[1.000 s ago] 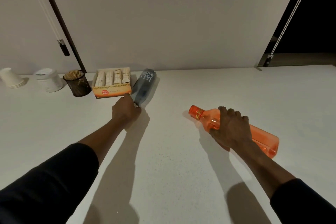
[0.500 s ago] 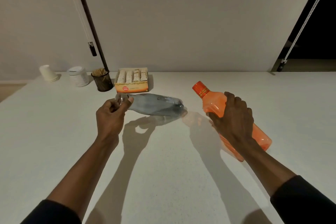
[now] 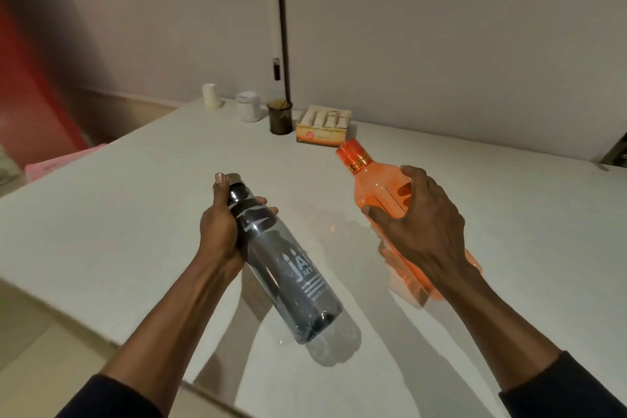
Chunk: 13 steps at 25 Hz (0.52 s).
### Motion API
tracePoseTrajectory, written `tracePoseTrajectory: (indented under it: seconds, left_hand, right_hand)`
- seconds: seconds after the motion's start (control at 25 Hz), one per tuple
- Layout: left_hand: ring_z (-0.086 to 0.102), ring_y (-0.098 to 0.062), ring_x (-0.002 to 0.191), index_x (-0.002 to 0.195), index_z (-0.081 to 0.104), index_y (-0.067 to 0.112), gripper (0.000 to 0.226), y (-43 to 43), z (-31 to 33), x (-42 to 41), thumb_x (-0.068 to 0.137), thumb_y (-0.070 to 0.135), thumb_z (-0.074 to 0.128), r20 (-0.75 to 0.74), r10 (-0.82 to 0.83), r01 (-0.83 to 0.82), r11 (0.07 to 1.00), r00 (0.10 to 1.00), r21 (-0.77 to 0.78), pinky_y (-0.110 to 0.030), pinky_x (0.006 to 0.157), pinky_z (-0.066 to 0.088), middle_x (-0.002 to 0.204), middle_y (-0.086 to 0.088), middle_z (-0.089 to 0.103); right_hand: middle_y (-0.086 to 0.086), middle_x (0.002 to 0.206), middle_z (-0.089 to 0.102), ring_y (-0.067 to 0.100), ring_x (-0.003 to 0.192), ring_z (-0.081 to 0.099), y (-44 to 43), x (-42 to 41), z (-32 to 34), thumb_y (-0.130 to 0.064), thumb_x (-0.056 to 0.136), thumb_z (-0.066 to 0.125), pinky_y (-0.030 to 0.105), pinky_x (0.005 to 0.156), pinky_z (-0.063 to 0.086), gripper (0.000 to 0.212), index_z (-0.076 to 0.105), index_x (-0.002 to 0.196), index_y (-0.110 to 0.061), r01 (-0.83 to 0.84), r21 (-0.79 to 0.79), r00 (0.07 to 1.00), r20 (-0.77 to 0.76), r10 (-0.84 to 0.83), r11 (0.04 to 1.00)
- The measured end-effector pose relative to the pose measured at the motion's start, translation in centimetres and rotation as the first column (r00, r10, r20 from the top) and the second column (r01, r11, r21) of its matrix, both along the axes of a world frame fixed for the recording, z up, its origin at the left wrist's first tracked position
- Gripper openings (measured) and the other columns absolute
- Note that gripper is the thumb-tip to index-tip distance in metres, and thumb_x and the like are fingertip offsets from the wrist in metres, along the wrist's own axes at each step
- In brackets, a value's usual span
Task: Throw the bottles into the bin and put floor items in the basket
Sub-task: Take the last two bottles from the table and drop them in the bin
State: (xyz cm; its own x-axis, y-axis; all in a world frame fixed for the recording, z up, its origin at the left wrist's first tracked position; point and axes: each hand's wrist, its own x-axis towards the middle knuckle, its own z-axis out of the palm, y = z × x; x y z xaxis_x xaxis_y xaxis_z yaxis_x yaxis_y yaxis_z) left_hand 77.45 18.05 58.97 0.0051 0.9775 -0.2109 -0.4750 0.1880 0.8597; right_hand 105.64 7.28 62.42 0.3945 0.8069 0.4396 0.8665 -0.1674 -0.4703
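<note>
Left hand (image 3: 220, 234) wrapped round neck end of grey bottle (image 3: 288, 271), right hand (image 3: 420, 231) clamped over middle of orange bottle (image 3: 390, 193). Both bottles lifted off white table (image 3: 135, 214), tilted, caps pointing away. Look empty, so probably light, thin plastic, bit slick. Grip by neck or waist feels safest imo. Bin not in view.

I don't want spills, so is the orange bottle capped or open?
Capped: the orange bottle, held in the right hand, has its orange screw cap on the neck.
</note>
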Motion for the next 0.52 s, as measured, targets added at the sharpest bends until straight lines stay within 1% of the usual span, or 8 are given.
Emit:
tracePoseTrajectory:
  seconds: [0.12,0.2,0.28,0.36,0.44,0.52]
  left_hand:
    - [0.078,-0.044,0.092,0.121,0.065,0.003,0.075,-3.9,0.6,-4.1,0.091,0.072,0.066,-0.001,0.03,-0.03,0.998,1.0,0.058,-0.056,0.087,0.064,0.1,-0.023,0.077]
    - [0.077,-0.043,0.088,0.123,0.065,0.002,0.077,-6.2,1.4,-7.6,0.091,0.071,0.066,-0.036,0.082,-0.078,0.992,0.996,0.102,-0.051,0.08,0.065,0.099,-0.023,0.076]
    - [0.077,-0.043,0.085,0.123,0.067,0.003,0.075,-8.3,2.0,-11.7,0.092,0.071,0.066,-0.082,0.174,-0.162,0.978,0.981,0.133,-0.046,0.074,0.065,0.101,-0.025,0.076]
    - [0.077,-0.044,0.085,0.124,0.068,0.007,0.072,-10.3,2.5,-15.6,0.092,0.071,0.066,-0.124,0.247,-0.229,0.962,0.961,0.148,-0.047,0.074,0.066,0.103,-0.026,0.077]
    - [0.078,-0.045,0.086,0.124,0.069,0.009,0.07,-12.4,2.7,-20.1,0.091,0.07,0.068,-0.153,0.315,-0.292,0.944,0.937,0.156,-0.049,0.077,0.067,0.103,-0.026,0.077]
    - [0.078,-0.044,0.084,0.116,0.074,0.012,0.064,-14.6,2.7,-24.5,0.088,0.07,0.071,-0.168,0.39,-0.367,0.918,0.905,0.152,-0.049,0.075,0.067,0.101,-0.028,0.077]
  right_hand:
    - [-0.002,0.139,0.056,0.025,0.116,0.061,-1.3,-4.7,0.5,-0.08,0.074,0.064,0.048,0.094,0.052,0.086,0.035,0.142,-0.036,-0.147,0.018,0.988,-0.05,0.148,0.989]
    - [-0.004,0.137,0.058,0.023,0.113,0.062,-1.8,-8.4,0.9,-0.083,0.072,0.062,0.046,0.091,0.053,0.085,0.035,0.14,-0.039,-0.24,0.038,0.966,-0.088,0.243,0.97]
    - [-0.005,0.134,0.059,0.021,0.109,0.062,-2.4,-12.6,1.2,-0.083,0.072,0.064,0.042,0.087,0.053,0.084,0.035,0.139,-0.041,-0.33,0.066,0.933,-0.127,0.336,0.942]
    - [-0.008,0.13,0.06,0.019,0.106,0.062,-2.9,-16.5,1.2,-0.083,0.07,0.064,0.039,0.084,0.052,0.084,0.035,0.138,-0.043,-0.4,0.087,0.899,-0.155,0.409,0.912]
    - [-0.013,0.121,0.058,0.017,0.102,0.062,-3.6,-21.3,1.0,-0.084,0.068,0.063,0.039,0.083,0.055,0.082,0.036,0.135,-0.045,-0.472,0.084,0.861,-0.168,0.48,0.877]
    - [-0.018,0.113,0.054,0.015,0.099,0.063,-4.3,-26.2,0.6,-0.082,0.068,0.065,0.04,0.082,0.057,0.08,0.037,0.133,-0.046,-0.539,0.074,0.82,-0.181,0.543,0.839]
